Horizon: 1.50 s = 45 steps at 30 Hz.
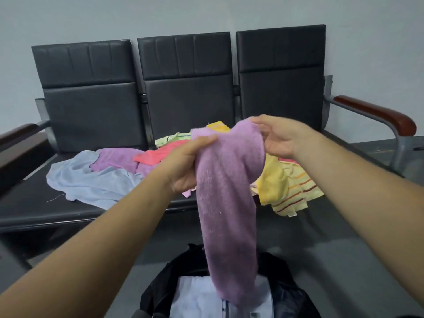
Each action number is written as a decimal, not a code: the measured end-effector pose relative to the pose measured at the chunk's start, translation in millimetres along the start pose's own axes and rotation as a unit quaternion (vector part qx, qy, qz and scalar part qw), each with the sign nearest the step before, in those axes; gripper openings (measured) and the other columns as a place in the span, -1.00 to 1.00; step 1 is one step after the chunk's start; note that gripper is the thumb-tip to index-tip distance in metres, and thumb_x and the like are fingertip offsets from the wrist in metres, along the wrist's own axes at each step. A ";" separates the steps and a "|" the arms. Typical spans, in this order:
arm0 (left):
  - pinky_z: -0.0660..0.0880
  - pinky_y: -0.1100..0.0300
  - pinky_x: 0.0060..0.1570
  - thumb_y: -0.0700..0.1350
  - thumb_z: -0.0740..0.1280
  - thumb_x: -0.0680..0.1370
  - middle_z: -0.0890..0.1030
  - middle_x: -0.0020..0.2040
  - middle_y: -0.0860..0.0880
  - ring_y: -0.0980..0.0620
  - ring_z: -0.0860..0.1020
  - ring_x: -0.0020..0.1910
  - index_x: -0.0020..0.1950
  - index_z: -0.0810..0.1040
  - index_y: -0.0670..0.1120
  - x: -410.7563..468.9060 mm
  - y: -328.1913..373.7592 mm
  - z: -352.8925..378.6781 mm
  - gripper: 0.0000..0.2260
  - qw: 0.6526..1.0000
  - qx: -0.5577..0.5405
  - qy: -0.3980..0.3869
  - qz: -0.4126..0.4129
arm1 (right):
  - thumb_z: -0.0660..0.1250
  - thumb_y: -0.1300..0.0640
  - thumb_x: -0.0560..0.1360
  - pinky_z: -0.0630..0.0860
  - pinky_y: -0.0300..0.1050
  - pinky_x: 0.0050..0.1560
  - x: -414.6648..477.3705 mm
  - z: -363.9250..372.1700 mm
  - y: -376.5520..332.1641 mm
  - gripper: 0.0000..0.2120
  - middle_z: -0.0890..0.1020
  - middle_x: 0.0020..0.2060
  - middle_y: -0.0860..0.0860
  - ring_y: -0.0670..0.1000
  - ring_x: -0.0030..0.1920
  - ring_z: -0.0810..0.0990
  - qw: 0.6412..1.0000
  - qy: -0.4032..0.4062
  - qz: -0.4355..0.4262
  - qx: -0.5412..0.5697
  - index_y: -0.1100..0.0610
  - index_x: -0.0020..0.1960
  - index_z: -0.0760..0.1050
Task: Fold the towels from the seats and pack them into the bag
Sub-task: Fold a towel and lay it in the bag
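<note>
A purple towel hangs lengthwise in front of me, folded over at its top. My left hand grips its upper left edge. My right hand pinches the top right corner between thumb and fingers. The towel's lower end dangles into the open black bag on the floor, where a white folded cloth lies. Loose towels lie on the black seats: a light blue one, another purple one, a pink one, a yellow one and a striped yellow one.
The three-seat bench has tall black backrests against a grey wall. Wooden armrests stand at the left and right ends. Grey floor lies around the bag.
</note>
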<state>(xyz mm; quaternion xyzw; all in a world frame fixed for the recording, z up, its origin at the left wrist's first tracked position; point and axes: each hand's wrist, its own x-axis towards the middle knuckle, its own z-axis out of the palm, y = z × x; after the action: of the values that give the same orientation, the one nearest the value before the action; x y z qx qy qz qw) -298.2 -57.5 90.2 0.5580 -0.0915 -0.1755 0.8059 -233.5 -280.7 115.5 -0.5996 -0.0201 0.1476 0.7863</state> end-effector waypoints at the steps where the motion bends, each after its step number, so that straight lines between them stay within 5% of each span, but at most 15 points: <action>1: 0.55 -0.04 0.28 -0.03 0.33 0.56 0.56 0.35 -0.27 -0.17 0.58 0.32 0.45 0.46 -0.27 1.6 -0.1 1.3 -0.49 0.999 -0.048 -0.007 0.004 | 0.33 0.06 0.60 0.59 -0.03 0.10 -2.2 -2.5 9.0 -0.71 0.65 -0.01 0.12 0.08 0.02 0.62 0.999 -0.040 0.020 -0.006 0.22 0.23 0.54; 3: 0.58 -0.05 0.23 -0.05 0.32 0.58 0.60 0.28 -0.29 -0.18 0.62 0.25 0.38 0.54 -0.29 5.0 0.8 2.9 -0.55 0.994 -0.106 -0.009 0.030 | 0.32 -0.13 0.55 0.56 0.06 0.19 -7.8 -4.3 28.5 -0.55 0.66 -0.02 0.10 0.09 0.01 0.63 0.994 -0.101 0.046 -0.005 0.19 0.25 0.56; 5: 0.64 -0.01 0.12 -0.07 0.32 0.56 0.68 0.07 -0.27 -0.14 0.69 0.05 0.07 0.71 -0.30 7.9 1.5 4.1 -0.68 0.991 -0.121 0.009 0.061 | 0.29 -0.19 0.56 0.56 0.11 0.17 -13.4 -5.1 50.8 -0.55 0.68 -0.07 0.04 0.06 -0.03 0.66 0.991 -0.124 0.052 -0.010 0.14 0.22 0.59; 8: 0.66 0.05 0.04 -0.08 0.30 0.55 0.71 -0.08 -0.19 -0.08 0.71 -0.06 -0.17 0.74 -0.22 11.3 1.6 -3.2 -0.71 0.987 -0.125 0.048 0.085 | 0.40 0.00 0.55 0.48 0.13 0.27 -15.9 -4.9 81.4 -0.71 0.68 0.04 0.06 0.09 0.08 0.62 0.986 -0.156 0.049 -0.023 0.13 0.19 0.64; 11: 0.65 0.09 -0.03 -0.09 0.31 0.61 0.71 -0.06 -0.17 -0.06 0.72 -0.07 0.01 0.68 -0.23 15.7 -3.2 -18.0 -0.76 0.985 -0.115 0.117 0.061 | 0.45 0.19 0.46 0.52 0.07 0.25 -13.3 -7.6 98.3 -0.90 0.71 0.06 0.09 0.08 0.09 0.65 0.991 -0.133 0.022 -0.023 0.12 -0.05 0.73; 15: 0.56 -0.02 0.22 0.07 0.31 0.63 0.66 0.23 -0.18 -0.11 0.64 0.22 0.39 0.53 -0.18 24.1 -24.8 -44.5 -0.57 0.989 -0.045 0.141 -0.002 | 0.42 0.27 0.48 0.58 0.03 0.28 -8.8 0.4 109.0 -0.58 0.66 0.20 0.20 0.14 0.21 0.65 0.993 -0.099 -0.014 0.062 0.38 0.31 0.54; 20: 0.45 -0.20 0.35 0.21 0.29 0.60 0.63 0.32 -0.13 -0.19 0.53 0.37 0.36 0.56 -0.02 18.9 -72.4 -59.4 -0.56 0.994 0.094 0.040 -0.026 | 0.42 0.27 0.52 0.59 0.06 0.27 9.3 10.5 108.1 -0.67 0.66 0.17 0.25 0.19 0.24 0.64 0.993 -0.024 -0.033 0.115 0.38 0.24 0.56; 23: 0.47 -0.15 0.37 0.08 0.49 0.47 0.67 0.25 -0.12 -0.13 0.60 0.29 0.31 0.60 -0.10 19.0 -91.7 -58.9 -0.53 0.973 0.226 -0.016 -0.051 | 0.49 0.19 0.46 0.62 0.09 0.22 16.7 10.5 104.1 -0.66 0.66 0.14 0.22 0.17 0.18 0.66 0.991 -0.010 -0.027 0.127 0.30 0.19 0.60; 25: 0.48 -0.15 0.35 -0.02 0.55 0.47 0.71 0.17 -0.09 -0.08 0.65 0.21 0.24 0.64 -0.15 22.8 -100.4 -59.2 -0.60 0.963 0.267 0.030 -0.033 | 0.51 0.18 0.43 0.59 0.11 0.26 19.1 8.8 101.2 -0.57 0.65 0.20 0.22 0.17 0.23 0.65 0.991 0.001 -0.032 0.131 0.30 0.26 0.59; 29: 0.49 -0.20 0.33 -0.13 0.51 0.49 0.72 0.11 -0.13 -0.13 0.68 0.14 0.13 0.69 -0.12 21.4 -102.3 -61.4 -0.77 0.976 0.194 0.095 -0.020 | 0.52 0.22 0.45 0.58 0.16 0.28 25.9 -2.3 101.0 -0.56 0.64 0.24 0.23 0.20 0.23 0.66 0.991 0.018 -0.036 0.124 0.31 0.30 0.58; 34: 0.55 -0.05 0.27 -0.20 0.46 0.50 0.65 0.24 -0.24 -0.19 0.63 0.25 0.30 0.59 -0.26 12.7 -89.6 -40.9 -0.62 0.998 0.027 0.050 -0.023 | 0.49 0.16 0.50 0.65 0.03 0.08 26.0 -11.3 103.6 -0.78 0.70 0.07 0.13 0.11 0.05 0.71 0.994 0.068 0.009 0.085 0.19 0.11 0.63; 36: 0.59 0.02 0.22 -0.16 0.43 0.51 0.64 0.25 -0.26 -0.16 0.63 0.25 0.33 0.54 -0.31 10.9 -84.0 -30.5 -0.57 0.998 -0.039 0.050 -0.011 | 0.44 0.08 0.52 0.64 -0.09 -0.07 18.3 -11.1 103.4 -0.83 0.69 -0.08 0.07 0.04 -0.09 0.71 0.995 0.033 0.034 0.091 0.16 0.04 0.61; 40: 0.60 0.01 0.20 -0.07 0.37 0.54 0.64 0.27 -0.22 -0.13 0.63 0.26 0.35 0.51 -0.28 7.0 -66.6 -24.0 -0.56 0.990 -0.118 0.074 0.017 | 0.29 -0.19 0.56 0.56 -0.20 -0.37 3.7 -12.5 108.5 -0.60 0.63 -0.35 0.05 0.01 -0.38 0.64 0.991 -0.065 0.098 0.070 0.16 -0.14 0.52; 42: 0.58 0.00 0.22 -0.07 0.35 0.55 0.64 0.25 -0.22 -0.13 0.63 0.26 0.34 0.53 -0.26 2.9 -59.0 -27.4 -0.59 0.988 -0.131 0.073 0.029 | 0.29 -0.21 0.55 0.67 -0.10 -0.12 -2.9 -10.1 111.8 -0.55 0.68 -0.10 0.12 0.06 -0.12 0.69 0.984 -0.141 0.099 0.043 0.20 0.07 0.59; 45: 0.58 -0.01 0.20 -0.10 0.21 0.64 0.66 0.19 -0.24 -0.16 0.63 0.23 0.30 0.54 -0.30 -8.0 -53.4 -32.5 -0.65 0.993 -0.116 0.015 0.022 | 0.50 -0.10 0.45 0.49 0.07 0.40 -5.7 -9.2 119.2 -0.31 0.55 0.38 0.19 0.18 0.39 0.53 0.968 -0.227 0.104 0.009 0.19 0.47 0.46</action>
<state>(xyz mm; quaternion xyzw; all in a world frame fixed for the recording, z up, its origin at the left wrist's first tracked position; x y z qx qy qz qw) -304.1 -43.1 29.0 0.4612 -0.0706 -0.1590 0.8701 -261.8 -262.5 0.6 -0.5421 -0.1345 0.3612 0.7467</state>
